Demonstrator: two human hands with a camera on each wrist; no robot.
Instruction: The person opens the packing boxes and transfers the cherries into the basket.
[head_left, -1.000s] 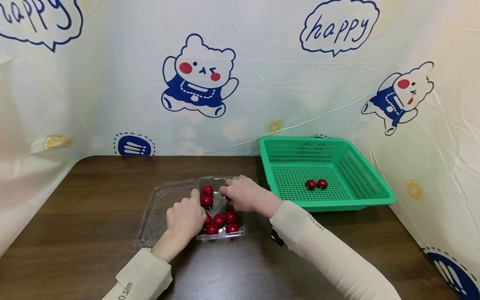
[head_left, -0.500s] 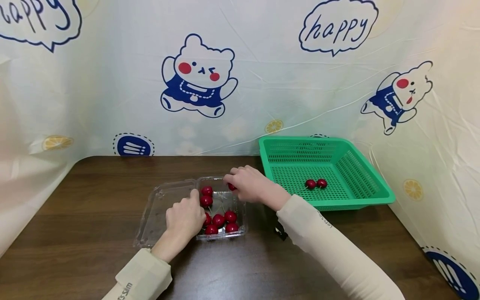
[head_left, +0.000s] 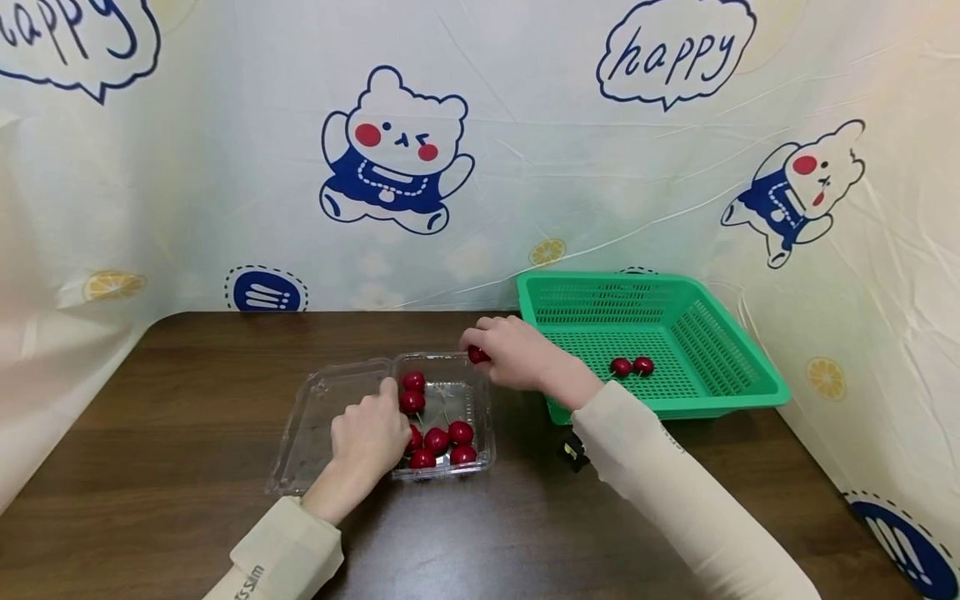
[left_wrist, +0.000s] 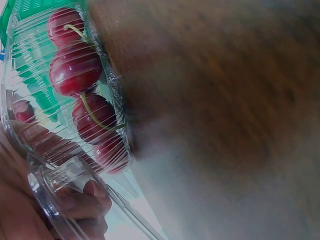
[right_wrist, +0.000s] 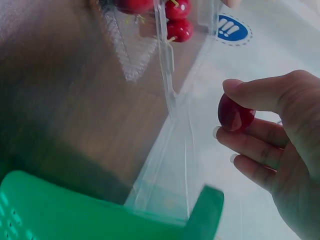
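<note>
In the head view my right hand (head_left: 517, 354) pinches a dark red cherry (head_left: 478, 355) above the back right corner of a clear plastic clamshell box (head_left: 457, 400). The right wrist view shows that cherry (right_wrist: 235, 114) between thumb and fingers. Several cherries (head_left: 437, 442) with green stems lie inside the box, along its left side and front. My left hand (head_left: 371, 433) grips the box at its hinge side, the fingers curled over the plastic edge in the left wrist view. Its lid (head_left: 322, 417) lies opened out flat to the left, partly hidden by that hand.
A green mesh basket (head_left: 675, 408) stands at the back right of the brown wooden table (head_left: 187, 400), with two cherries (head_left: 632, 367) on its floor. Behind the table hangs a pale printed curtain (head_left: 525, 167).
My right hand has lifted a cherry out of the box and moved up and to the right with it. The left hand stays on the box.
</note>
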